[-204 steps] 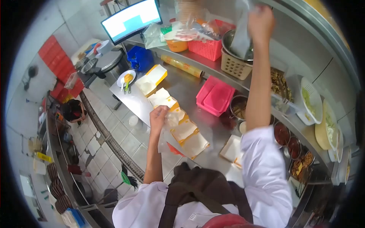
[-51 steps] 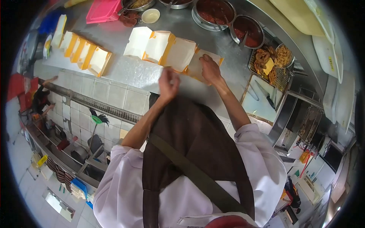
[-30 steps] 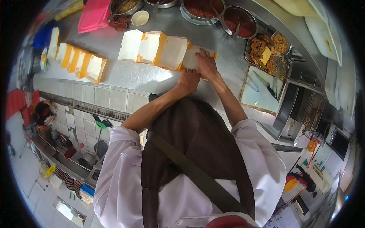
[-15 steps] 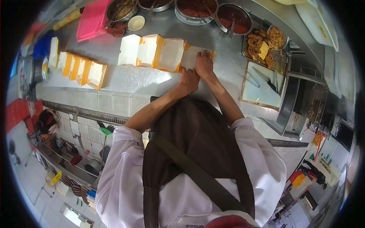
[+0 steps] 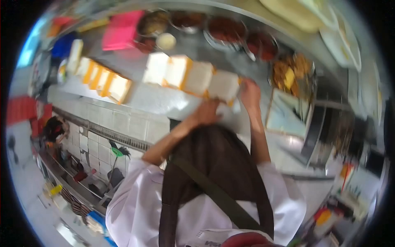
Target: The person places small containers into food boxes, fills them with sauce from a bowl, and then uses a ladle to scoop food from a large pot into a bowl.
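Note:
A row of open paper boxes (image 5: 198,77), white inside with orange edges, lies on the steel counter (image 5: 152,96). My left hand (image 5: 207,111) is at the near edge of the rightmost box (image 5: 223,85), its fingers blurred. Beside that box's right edge is my right hand (image 5: 250,92), fingers bent and smeared by motion. Whether either hand grips the box cannot be made out. A second group of smaller-looking orange and white boxes (image 5: 119,88) stands further left.
Bowls of red sauce (image 5: 225,29) line the back, near a small cup (image 5: 166,41) and a pink container (image 5: 122,31). At right are a tray of fried food (image 5: 284,76) and a cutting board (image 5: 286,115) with a knife. A person (image 5: 55,128) is at far left.
The view has shifted and blurred. My hands have moved apart, the right one from inside the rightmost box to its right side, the left one to its near edge.

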### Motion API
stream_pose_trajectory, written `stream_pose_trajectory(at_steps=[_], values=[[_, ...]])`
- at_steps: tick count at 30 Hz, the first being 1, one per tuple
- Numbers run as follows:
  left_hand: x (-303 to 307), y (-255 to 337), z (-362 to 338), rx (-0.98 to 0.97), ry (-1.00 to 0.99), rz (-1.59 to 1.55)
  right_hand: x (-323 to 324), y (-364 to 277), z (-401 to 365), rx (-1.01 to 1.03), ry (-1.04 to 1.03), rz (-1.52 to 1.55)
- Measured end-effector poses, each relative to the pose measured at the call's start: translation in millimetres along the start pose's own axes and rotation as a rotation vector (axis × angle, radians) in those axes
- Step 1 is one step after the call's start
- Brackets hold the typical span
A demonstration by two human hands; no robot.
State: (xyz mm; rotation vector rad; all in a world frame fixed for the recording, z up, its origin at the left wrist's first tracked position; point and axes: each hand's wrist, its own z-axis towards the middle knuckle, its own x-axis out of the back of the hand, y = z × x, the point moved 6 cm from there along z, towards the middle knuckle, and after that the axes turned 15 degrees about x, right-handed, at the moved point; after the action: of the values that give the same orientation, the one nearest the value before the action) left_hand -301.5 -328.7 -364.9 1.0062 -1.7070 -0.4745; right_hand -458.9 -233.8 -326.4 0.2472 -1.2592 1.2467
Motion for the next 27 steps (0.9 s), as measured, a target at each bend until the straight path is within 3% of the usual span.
stream_pose_trajectory(at_steps=[2,3,5,7,9,10,11,12,13,15,17,19,21,25,27], values=[[10,-6,-30,-0.102,-0.306,-0.164,7,-14,3,0.043,0.061,0.035],[12,-6,-50,-0.149,-0.540,-0.350,0,-21,2,0.057,0.102,0.239],[32,5,-97,-0.185,-0.742,-0.486,-21,-48,-3,-0.059,-0.134,0.656],[34,-22,-116,-0.216,-0.580,-0.421,-37,-103,-16,-0.057,-0.420,0.949],[43,-63,-130,0.144,-0.485,-0.298,-49,-149,-43,0.042,-0.777,1.039],[48,-79,-140,0.142,-0.462,-0.290,-66,-161,-69,0.244,-0.881,1.061],[64,-101,-146,0.181,-0.247,-0.349,-82,-171,-87,0.443,-0.979,1.072],[80,-118,-150,0.211,-0.033,-0.407,-84,-177,-80,0.460,-0.973,1.063],[76,-122,-160,0.215,0.008,-0.495,-86,-180,-68,0.453,-0.985,1.002],[51,-119,-180,0.181,-0.125,-0.649,-92,-185,-49,0.453,-1.008,0.939],[53,-132,-196,0.189,-0.127,-0.725,-111,-184,1,0.328,-0.996,0.616],[74,-170,-207,0.254,0.016,-0.762,-114,-207,54,0.263,-0.681,0.603],[91,-192,-220,0.240,0.081,-0.787,-120,-244,100,0.291,-0.551,0.665],[103,-192,-263,0.172,-0.148,-0.876,-108,-361,178,0.630,-0.301,0.564],[125,-223,-285,0.236,-0.122,-0.796,-105,-425,216,0.773,-0.280,0.506]])
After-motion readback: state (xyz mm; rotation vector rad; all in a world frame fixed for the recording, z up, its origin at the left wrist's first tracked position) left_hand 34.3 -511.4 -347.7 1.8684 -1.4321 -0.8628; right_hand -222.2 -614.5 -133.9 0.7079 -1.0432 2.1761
